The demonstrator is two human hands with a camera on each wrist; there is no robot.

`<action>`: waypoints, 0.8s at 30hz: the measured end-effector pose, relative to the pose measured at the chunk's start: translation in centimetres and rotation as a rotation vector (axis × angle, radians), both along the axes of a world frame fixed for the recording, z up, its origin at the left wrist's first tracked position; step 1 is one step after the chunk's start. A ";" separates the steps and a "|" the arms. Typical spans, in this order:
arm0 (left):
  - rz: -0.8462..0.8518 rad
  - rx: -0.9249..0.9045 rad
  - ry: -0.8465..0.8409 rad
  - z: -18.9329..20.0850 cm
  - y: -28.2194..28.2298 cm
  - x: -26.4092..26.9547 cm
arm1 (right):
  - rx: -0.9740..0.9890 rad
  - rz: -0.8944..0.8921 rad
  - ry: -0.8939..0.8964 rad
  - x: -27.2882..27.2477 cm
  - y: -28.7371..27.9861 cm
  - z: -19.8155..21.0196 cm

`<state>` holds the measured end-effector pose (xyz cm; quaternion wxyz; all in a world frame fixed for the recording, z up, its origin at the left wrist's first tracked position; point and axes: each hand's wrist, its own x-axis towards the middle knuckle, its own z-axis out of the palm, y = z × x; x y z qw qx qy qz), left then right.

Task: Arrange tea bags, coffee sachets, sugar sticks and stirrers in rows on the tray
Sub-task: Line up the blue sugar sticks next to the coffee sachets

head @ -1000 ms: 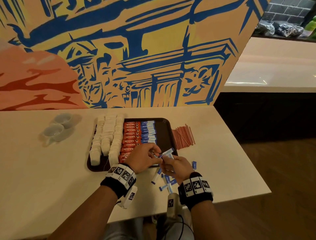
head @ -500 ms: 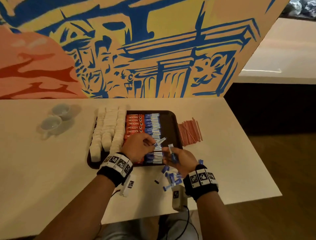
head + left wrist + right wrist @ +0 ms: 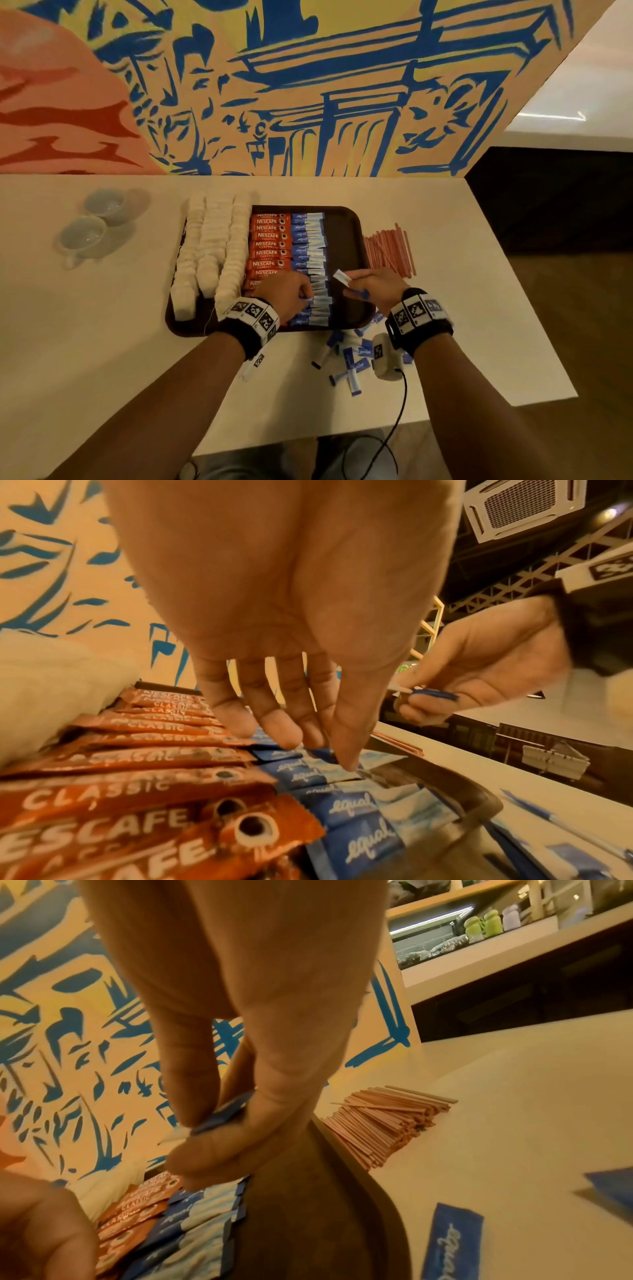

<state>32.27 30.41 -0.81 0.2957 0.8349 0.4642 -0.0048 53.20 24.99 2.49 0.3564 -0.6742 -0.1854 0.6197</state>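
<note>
A: On the worktop (image 3: 102,342), the tray (image 3: 356,274) just gained another sugar stick: left hand (image 3: 287,291) now presses the sugar row (image 3: 313,274), grip open.

B: Right hand (image 3: 373,287) pinches the next stick (image 3: 342,277) beside it. Stirrers (image 3: 388,250) wait off-tray.

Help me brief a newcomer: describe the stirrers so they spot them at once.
Find the dark tray on the pale table. Just off its right edge, on the table, lies a pile of thin pinkish-brown stirrers. Unlike the sachets, they are bare sticks, not on the tray.
</note>
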 end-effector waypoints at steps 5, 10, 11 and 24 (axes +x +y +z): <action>-0.039 0.002 0.027 -0.5 -0.2 0.1 | -0.019 0.029 0.016 -0.4 0.4 0.5; -0.031 -0.037 -0.001 -0.6 -0.3 -0.3 | -0.020 0.108 -0.039 -1.1 0.7 0.2; -0.010 -0.044 -0.043 -0.7 -0.2 -0.5 | -0.014 0.092 -0.033 -1.2 0.8 0.0; 0.120 0.004 -0.331 -0.2 0.8 -1.5 | -0.012 0.033 0.046 -3.5 0.6 -0.6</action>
